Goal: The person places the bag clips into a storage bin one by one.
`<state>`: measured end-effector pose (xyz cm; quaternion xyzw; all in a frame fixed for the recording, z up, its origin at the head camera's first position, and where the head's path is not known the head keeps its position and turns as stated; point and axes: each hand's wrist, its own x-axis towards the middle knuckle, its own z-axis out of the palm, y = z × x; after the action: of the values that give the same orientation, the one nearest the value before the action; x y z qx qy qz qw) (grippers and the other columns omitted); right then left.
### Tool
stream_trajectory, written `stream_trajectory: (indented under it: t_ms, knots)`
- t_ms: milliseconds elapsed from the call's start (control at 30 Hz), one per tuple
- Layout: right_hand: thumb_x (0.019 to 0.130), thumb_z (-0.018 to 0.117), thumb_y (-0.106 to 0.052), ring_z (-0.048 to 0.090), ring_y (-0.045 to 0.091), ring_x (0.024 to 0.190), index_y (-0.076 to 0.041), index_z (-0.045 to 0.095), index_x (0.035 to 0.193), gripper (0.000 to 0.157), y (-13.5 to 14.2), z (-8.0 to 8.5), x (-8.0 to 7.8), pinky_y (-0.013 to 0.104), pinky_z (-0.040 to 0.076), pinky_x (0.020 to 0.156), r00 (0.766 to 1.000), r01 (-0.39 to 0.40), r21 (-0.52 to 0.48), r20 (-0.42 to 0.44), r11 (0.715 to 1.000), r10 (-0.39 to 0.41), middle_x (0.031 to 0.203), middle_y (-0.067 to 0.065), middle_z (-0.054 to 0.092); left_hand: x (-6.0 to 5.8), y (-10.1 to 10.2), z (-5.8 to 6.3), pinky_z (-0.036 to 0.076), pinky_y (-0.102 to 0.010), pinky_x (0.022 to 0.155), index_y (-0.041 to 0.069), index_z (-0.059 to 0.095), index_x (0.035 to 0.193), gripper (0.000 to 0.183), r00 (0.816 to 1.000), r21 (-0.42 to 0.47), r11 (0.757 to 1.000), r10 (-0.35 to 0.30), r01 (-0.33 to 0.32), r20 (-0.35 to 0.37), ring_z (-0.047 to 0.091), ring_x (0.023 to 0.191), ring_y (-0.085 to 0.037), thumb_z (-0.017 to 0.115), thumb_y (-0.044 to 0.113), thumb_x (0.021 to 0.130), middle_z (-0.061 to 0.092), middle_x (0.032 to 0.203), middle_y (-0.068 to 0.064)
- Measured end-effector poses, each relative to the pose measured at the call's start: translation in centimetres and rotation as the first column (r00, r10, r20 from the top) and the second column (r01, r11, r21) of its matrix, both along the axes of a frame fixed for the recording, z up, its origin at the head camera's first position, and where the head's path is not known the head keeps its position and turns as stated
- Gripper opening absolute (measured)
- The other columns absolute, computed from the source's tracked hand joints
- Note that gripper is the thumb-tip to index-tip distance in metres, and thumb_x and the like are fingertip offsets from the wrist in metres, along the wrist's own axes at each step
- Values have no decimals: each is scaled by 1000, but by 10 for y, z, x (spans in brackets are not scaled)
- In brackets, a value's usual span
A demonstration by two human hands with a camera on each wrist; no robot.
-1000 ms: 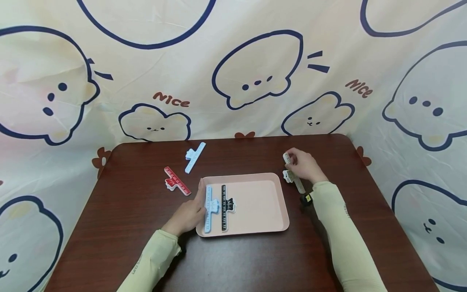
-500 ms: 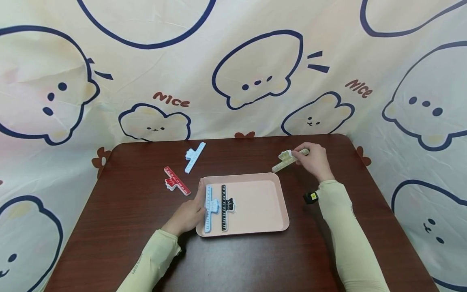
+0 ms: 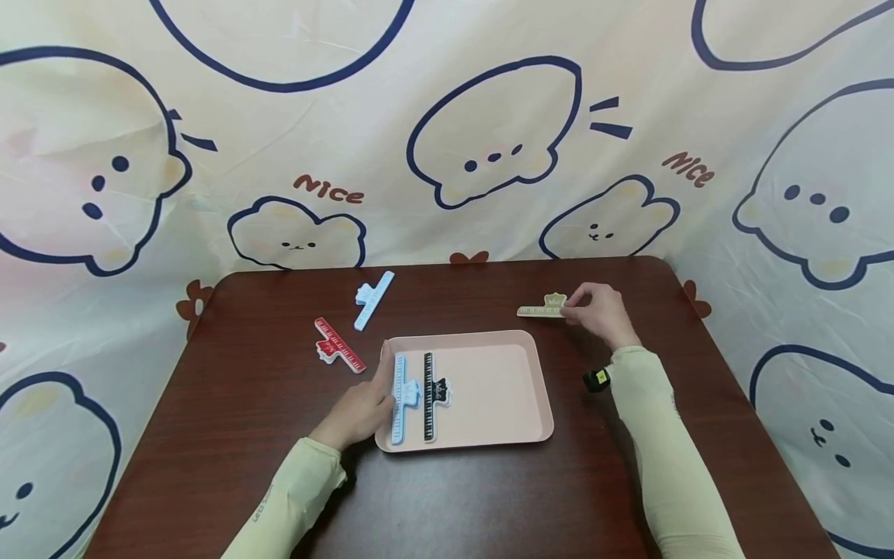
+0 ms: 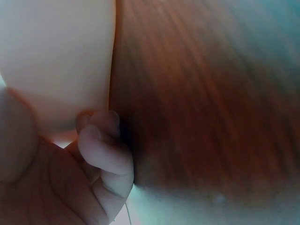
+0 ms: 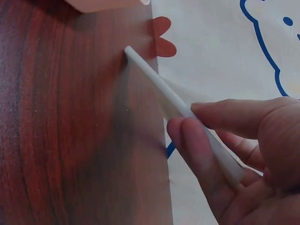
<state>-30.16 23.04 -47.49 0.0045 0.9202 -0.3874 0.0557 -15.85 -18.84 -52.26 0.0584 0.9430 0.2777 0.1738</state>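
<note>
Right hand pinches yellow clip, left hand holds tray

Right hand (image 3: 599, 312): yellow clip (image 3: 538, 311) pinched near its right end, between thumb and fingers. Clip is past the tray's far right corner, long bar roughly parallel to the table's far edge, handle side facing away from the person. Right wrist view shows it edge-on, looking white, with fingers on both faces. Can't tell if it clears the table (image 3: 461, 505).

Left hand (image 3: 358, 410): grasping the tray (image 3: 496, 388) at its left edge. Left wrist view shows fingers curled at the rim; dim and blurry there.

Tray sits flat on the table. In it, left part: blue clip (image 3: 399, 400) along the left wall, black clip (image 3: 429, 397) just right of it, bars roughly parallel, handles to the right.

On the table, beyond the tray's left side: red clip (image 3: 340, 345), slanted, near the far left corner; second blue clip (image 3: 374, 300) farther back, slanted the other way.

Behind: cartoon-print cloth (image 3: 391, 140). Both sleeves (image 3: 667, 458) pale green.
</note>
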Motion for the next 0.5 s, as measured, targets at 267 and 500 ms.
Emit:
stream_trajectory:
  t_ms: [267,500]
  knots:
    - [92,72,-1,76,23,80,-5,57,138,48,-1,-4,0,36,63,73,993,-95,-40,72,995,97,137,26,58,-1,-1,-2,49,-56,106,25,-19,165,92,1000,-1,1000,1,-1,-5,70,113,-30,50,26,104,42,163,-17]
    - [96,65,-2,73,19,72,-7,58,138,42,-3,-13,-1,32,60,69,973,-181,-8,147,983,180,127,26,61,-1,0,-3,50,-56,105,25,-19,165,92,1000,2,1000,-3,3,-10,70,112,-28,51,25,104,42,163,-17]
